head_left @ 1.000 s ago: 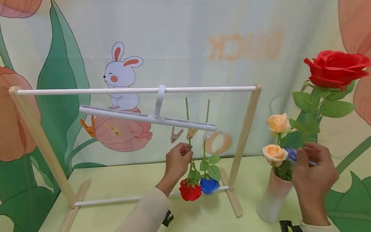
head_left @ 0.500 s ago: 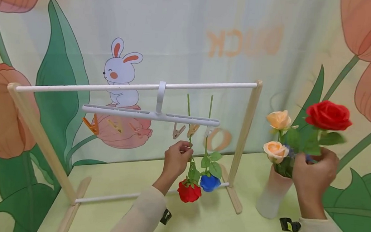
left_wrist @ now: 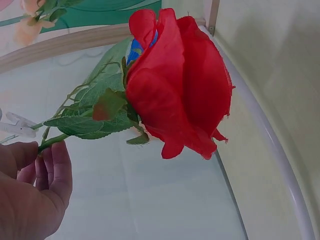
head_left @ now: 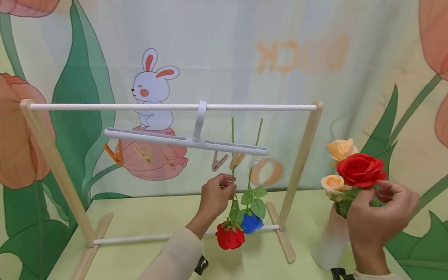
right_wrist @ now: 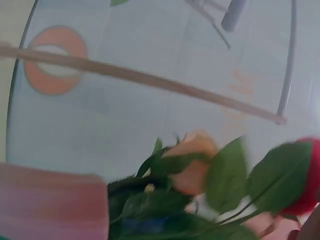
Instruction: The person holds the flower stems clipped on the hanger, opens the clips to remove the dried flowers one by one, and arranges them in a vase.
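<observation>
My left hand [head_left: 215,196] pinches the green stem of a red rose [head_left: 230,236] that hangs bloom-down from a tan clothespin [head_left: 237,160]. In the left wrist view, thumb and fingers hold that stem just behind its leaves. Beside it a blue rose [head_left: 252,223] hangs from a white clothespin [head_left: 254,161]. At the right, my right hand [head_left: 379,224] is curled close under a second red rose [head_left: 361,170], its fingertips right at the bloom; the stem is hidden. This rose leans over a pale vase [head_left: 329,247] holding peach roses [head_left: 341,149].
A grey hanger [head_left: 185,141] hooks over the white top bar [head_left: 144,107] of a wooden rack. Other clothespins, including an orange one [head_left: 114,152], hang from it. The rack's right foot [head_left: 281,233] stands between the hanging roses and the vase.
My right hand has lowered the second red rose from high above the vase to the peach blooms, and it now leans left. My left hand keeps its hold on the hanging red rose.
</observation>
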### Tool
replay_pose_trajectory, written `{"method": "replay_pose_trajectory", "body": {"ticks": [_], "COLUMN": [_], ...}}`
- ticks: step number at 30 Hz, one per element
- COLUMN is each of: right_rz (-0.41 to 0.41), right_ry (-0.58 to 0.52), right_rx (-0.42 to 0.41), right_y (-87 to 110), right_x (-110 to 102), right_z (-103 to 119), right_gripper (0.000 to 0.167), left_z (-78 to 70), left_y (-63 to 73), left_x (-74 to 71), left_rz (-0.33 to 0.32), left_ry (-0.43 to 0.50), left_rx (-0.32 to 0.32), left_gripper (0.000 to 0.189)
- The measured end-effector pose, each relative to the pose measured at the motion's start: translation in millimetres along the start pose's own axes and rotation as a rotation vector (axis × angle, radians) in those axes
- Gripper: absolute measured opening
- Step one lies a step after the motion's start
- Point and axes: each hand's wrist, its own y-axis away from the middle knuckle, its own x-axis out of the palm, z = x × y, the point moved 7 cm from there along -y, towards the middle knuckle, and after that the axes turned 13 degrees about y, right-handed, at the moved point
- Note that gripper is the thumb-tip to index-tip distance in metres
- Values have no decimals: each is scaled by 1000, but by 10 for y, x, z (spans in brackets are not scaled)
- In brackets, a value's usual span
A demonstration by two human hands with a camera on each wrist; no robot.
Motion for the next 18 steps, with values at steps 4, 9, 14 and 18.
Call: {"method": "replay_pose_trajectory", "body": {"ticks": [4, 9, 14, 18], "right_rz": [-41, 48, 247, 444], "right_ry": [-96, -161, -144, -115], "right_rx": [-82, -195, -227, -176], "right_y": [176, 421, 708, 937], "right_x": [-7, 141, 414, 695], "right_z": [261, 424, 514, 556], "right_gripper": [17, 14, 14, 16], "left_z": [2, 4, -11, -1], "left_y": [0, -1, 12, 21], "left_x": [-3, 21, 51, 65], "left_rz": [10, 11, 20, 23], "left_ry": [-2, 11, 41, 26], "left_rx": [2, -3, -14, -23], "left_gripper": [16, 15, 16, 15]}}
